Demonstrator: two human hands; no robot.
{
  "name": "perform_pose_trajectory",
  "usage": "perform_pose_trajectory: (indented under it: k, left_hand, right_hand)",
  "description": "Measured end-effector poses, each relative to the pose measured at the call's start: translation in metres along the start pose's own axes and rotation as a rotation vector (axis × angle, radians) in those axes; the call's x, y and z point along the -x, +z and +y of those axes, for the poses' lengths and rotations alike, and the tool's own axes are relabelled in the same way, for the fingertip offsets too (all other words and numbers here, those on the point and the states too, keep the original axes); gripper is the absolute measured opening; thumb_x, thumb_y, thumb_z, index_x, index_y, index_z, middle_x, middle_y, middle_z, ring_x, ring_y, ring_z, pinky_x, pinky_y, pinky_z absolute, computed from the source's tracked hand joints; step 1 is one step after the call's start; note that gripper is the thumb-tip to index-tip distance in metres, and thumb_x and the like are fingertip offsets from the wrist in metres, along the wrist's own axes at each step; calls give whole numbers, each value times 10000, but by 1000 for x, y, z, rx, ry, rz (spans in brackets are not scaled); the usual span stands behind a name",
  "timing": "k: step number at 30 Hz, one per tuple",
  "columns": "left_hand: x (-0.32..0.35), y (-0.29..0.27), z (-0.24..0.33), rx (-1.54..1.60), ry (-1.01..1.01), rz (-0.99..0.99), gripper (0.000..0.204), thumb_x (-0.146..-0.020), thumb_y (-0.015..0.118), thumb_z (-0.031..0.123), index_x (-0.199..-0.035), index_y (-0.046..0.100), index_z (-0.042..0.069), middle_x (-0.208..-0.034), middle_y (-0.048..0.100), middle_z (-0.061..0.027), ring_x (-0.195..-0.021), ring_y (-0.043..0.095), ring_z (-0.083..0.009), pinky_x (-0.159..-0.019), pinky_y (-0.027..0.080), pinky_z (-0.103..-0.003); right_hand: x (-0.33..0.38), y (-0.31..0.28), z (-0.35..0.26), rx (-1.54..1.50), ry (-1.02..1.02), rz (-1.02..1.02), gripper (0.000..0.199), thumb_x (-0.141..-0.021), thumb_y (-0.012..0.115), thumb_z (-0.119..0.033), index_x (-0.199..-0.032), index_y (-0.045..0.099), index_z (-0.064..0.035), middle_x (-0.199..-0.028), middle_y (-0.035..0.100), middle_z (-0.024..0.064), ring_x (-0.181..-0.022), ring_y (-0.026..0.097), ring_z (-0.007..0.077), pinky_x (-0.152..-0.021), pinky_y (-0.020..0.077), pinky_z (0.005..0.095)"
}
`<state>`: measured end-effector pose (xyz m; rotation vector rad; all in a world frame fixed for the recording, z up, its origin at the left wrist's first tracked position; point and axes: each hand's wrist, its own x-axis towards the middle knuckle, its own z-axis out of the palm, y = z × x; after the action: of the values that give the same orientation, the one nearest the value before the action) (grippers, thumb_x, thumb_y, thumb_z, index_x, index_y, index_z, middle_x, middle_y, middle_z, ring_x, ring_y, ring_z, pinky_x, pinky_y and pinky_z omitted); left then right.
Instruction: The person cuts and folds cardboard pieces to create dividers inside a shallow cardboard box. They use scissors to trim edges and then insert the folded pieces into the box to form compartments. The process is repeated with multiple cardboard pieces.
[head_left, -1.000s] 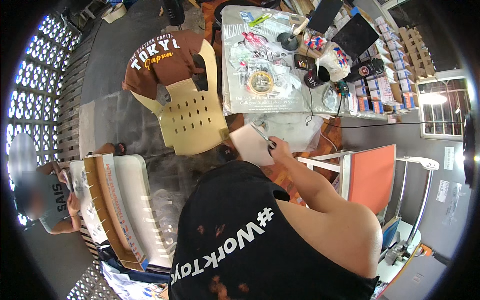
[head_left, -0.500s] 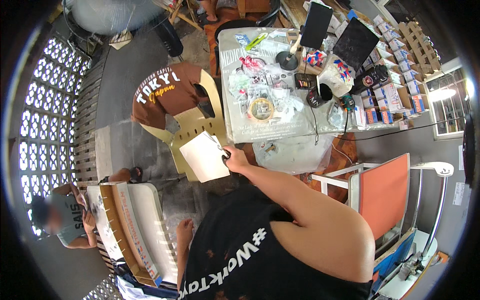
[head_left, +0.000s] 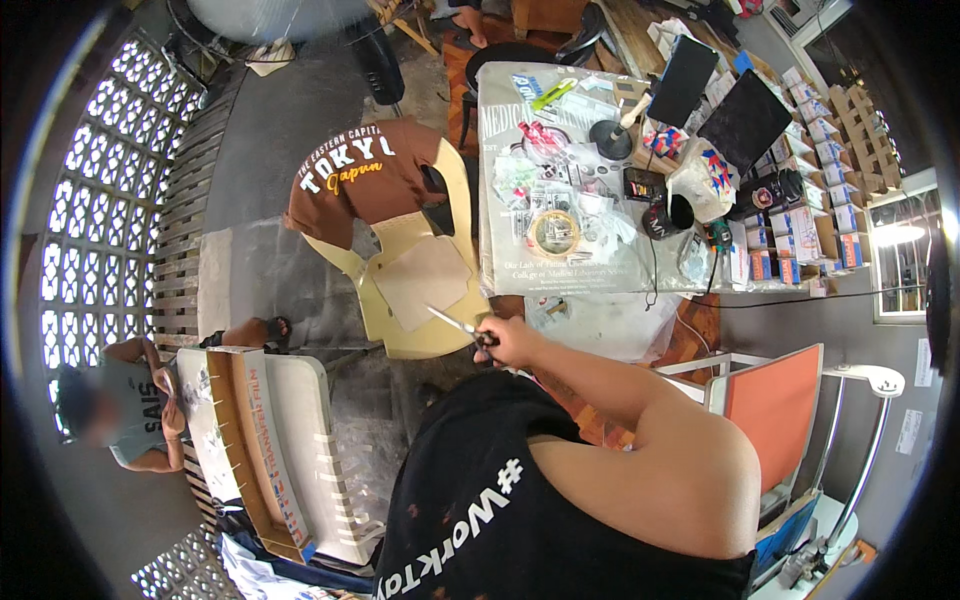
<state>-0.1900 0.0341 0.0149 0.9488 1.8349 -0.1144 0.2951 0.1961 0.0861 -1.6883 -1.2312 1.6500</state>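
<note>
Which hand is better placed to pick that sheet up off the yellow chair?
Probably the right hand: it reaches toward the chair, holding scissors just beside the sheet. The left hand is out of view.

We count one pair of scissors point(head_left: 452, 324), one cardboard sheet point(head_left: 424, 283), one yellow chair point(head_left: 420, 330), one tape roll point(head_left: 555, 231), and two dark screens point(head_left: 684, 80).

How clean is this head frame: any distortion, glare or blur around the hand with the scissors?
Head view: strong fisheye bending, black corners; window at right blown out; right hand and scissors reasonably sharp above the yellow plastic chair; left hand not in view.
</note>
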Motion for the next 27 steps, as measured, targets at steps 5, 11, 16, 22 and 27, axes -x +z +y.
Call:
perform_pose_trajectory:
  k: [5,11,16,22,27]
  left_hand:
    - [1,4,10,23,41,13,342,-894,638,291,-1045,689,-11,-846,714,-85,-760,668,-178,-694,520,-318]
    - [-6,-14,67,127,166,81,331,-890,638,285,-1031,693,-10,-832,709,-71,-748,659,-167,-684,516,-315]
    - [-9,12,40,531,105,106,292,-890,647,236,-1049,696,-4,-864,712,-54,-754,644,-144,-678,512,-304]
    - [33,40,-31,345,-102,149,321,-840,709,275,-1033,725,20,-831,719,-93,-721,649,-159,-661,527,-315]
    - [48,105,-127,761,-323,256,249,-841,704,259,-970,739,50,-744,684,-56,-569,609,-142,-556,504,-335]
  right_hand:
    - [-21,-47,-22,438,-432,755,274,-892,615,-130,-1137,581,-13,-978,702,243,-853,692,387,-739,552,484]
    - [-26,-65,-52,689,76,714,483,-889,622,-228,-1272,462,20,-870,667,269,-857,662,449,-758,526,528]
    - [-61,-54,-26,824,-175,814,302,-864,620,-182,-1091,546,3,-870,670,253,-819,653,449,-716,508,551]
    - [-61,-83,-14,996,21,538,279,-818,724,-223,-974,690,7,-982,696,250,-941,666,432,-814,510,510]
    - [-52,-61,-65,1272,191,417,322,-811,684,-200,-1022,691,44,-1066,675,293,-1016,657,437,-872,519,504]
